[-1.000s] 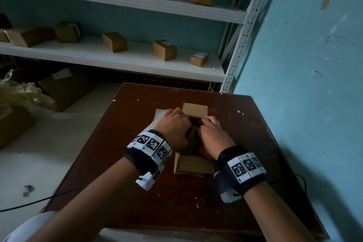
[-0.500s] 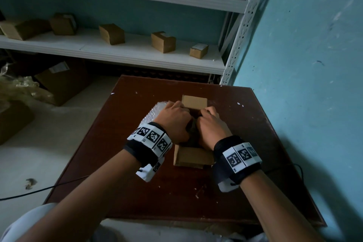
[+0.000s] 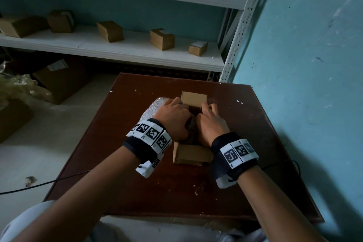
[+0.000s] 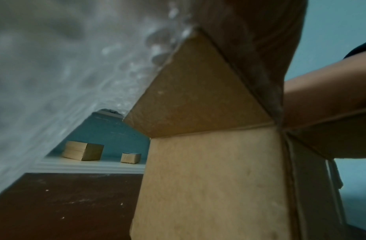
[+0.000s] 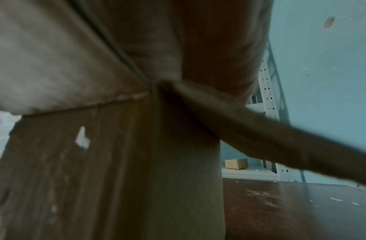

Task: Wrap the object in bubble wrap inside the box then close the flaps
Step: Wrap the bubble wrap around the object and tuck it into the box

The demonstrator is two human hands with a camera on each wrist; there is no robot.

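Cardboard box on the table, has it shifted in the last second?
No. The cardboard box keeps the same gap to the far edge of the table and to the white chip mark; only the camera tilted.

The cardboard box (image 5: 116, 170) fills the blurred view, 1 flap (image 5: 280, 142) jutting right over the brown bench (image 5: 301, 211); a small carton (image 5: 236, 163) sits on a shelf (image 5: 247, 173) behind.

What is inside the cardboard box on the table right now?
Both hands, left hand and right hand, reach into the cardboard box; a dark interior shows between them. Its contents are hidden.
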